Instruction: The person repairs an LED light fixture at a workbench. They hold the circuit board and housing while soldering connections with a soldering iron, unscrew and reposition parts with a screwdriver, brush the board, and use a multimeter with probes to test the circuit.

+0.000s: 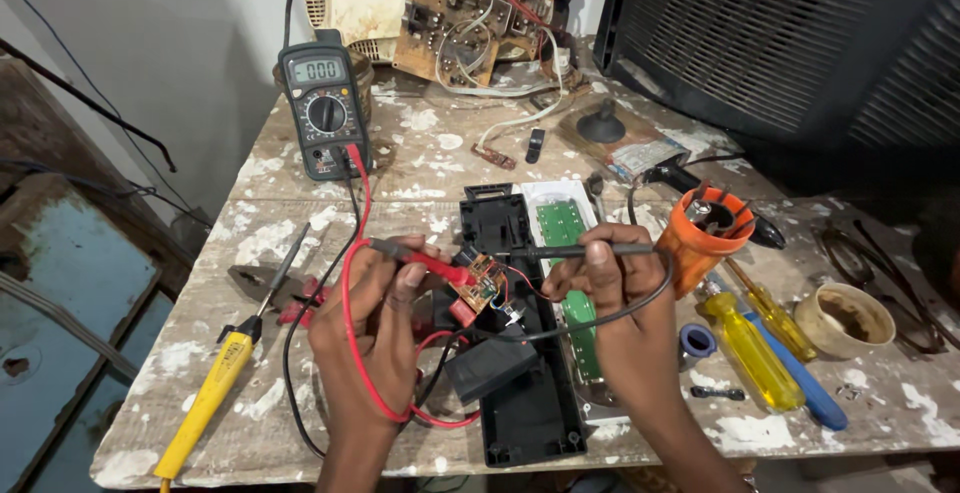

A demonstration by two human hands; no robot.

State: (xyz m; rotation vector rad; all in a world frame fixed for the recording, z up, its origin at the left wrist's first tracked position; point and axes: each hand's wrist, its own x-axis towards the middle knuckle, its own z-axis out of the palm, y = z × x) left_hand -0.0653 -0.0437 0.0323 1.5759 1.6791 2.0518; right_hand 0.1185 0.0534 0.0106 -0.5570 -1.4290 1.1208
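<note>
My left hand (365,303) grips the red probe (440,269), its tip touching a small brown circuit board (485,281). My right hand (605,278) holds the black probe (575,251), whose tip meets the same board from the right. The board sits over an open black plastic casing (525,403) with a green circuit board (580,308) beside it. Red and black leads (352,203) run back to a dark multimeter (324,108) standing at the far left of the bench.
On the worn, paint-flecked wooden bench (300,243) lie a yellow soldering iron (215,388), pliers (270,288), yellow and blue screwdrivers (760,348), an orange cup (705,238) and a small pot (845,318). A bare chassis board (470,8) and a dark television (800,43) stand behind.
</note>
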